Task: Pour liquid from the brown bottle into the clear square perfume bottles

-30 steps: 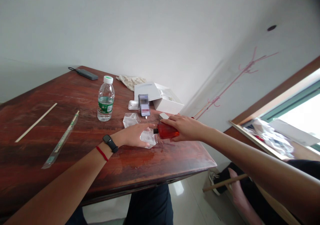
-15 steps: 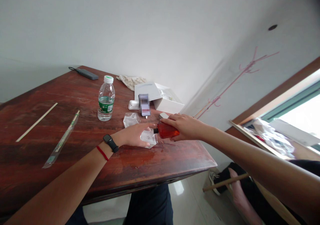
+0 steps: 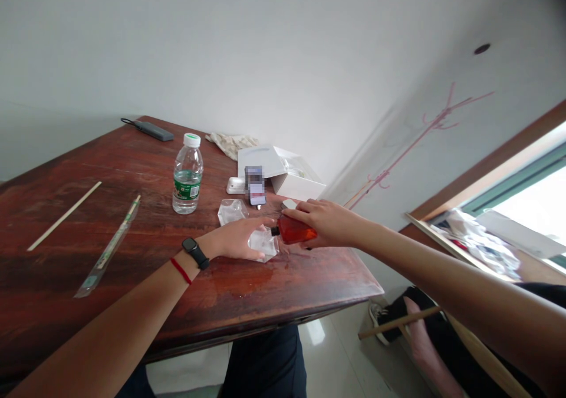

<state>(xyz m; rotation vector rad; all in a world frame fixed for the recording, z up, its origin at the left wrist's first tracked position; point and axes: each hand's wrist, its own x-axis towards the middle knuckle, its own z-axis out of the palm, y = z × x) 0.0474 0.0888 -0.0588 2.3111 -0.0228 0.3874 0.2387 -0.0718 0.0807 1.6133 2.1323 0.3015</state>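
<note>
My right hand grips a small bottle of red-orange liquid. The bottle is tipped on its side, its dark neck pointing left at the rim of a clear faceted container. Thumb and fingers of my left hand wrap round that container from the left, hiding part of it. Whether liquid is flowing I cannot make out. Just behind my left hand sits a second clear faceted piece. A small wet patch shines on the wooden table in front.
A half-full water bottle stands left of the hands. Farther left lie a bare chopstick and a wrapped pair. Behind are a phone, an open white box, a cloth and a grey device. A person's foot shows lower right.
</note>
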